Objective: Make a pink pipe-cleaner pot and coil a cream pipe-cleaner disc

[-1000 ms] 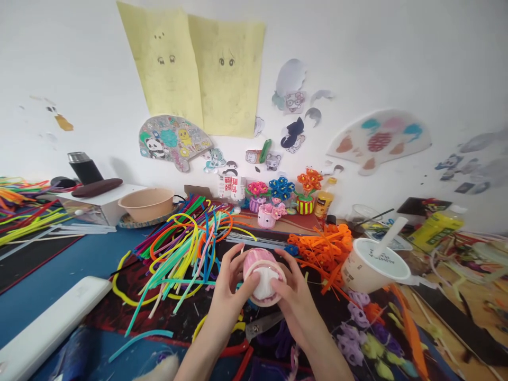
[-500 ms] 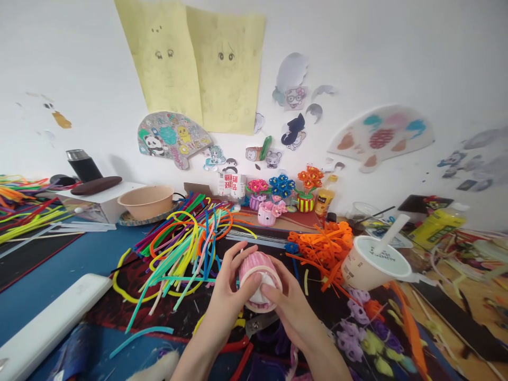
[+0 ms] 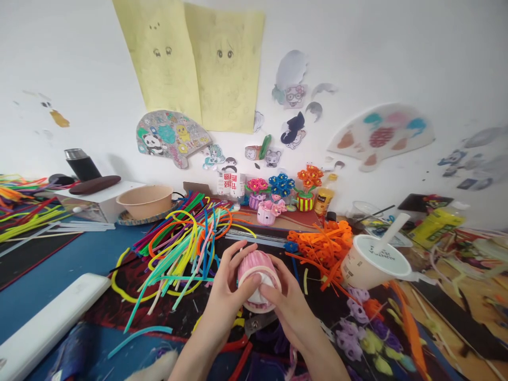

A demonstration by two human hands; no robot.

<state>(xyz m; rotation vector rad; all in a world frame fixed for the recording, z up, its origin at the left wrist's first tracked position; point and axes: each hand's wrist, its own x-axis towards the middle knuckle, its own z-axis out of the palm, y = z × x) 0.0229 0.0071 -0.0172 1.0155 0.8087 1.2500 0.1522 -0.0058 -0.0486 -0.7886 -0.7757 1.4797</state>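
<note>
- My grip is a two-handed clasp: left hand (image 3: 225, 290) and right hand (image 3: 292, 309) both close around the pink cup (image 3: 254, 263), held just above the table (image 3: 79, 259).
- Both thumbs press on the white lining (image 3: 262, 292) at the cup's mouth.
- Compared with a second ago, the cup has tipped: more of its ribbed side shows and less of the white, and my thumbs cover more of the mouth.
- I judge that the work at the rim carries on; nothing is set down.
- Scissors (image 3: 257, 324) lie right under my grip, pipe cleaners (image 3: 182, 248) to its left, a drink cup (image 3: 371, 264) well to its right.
</note>
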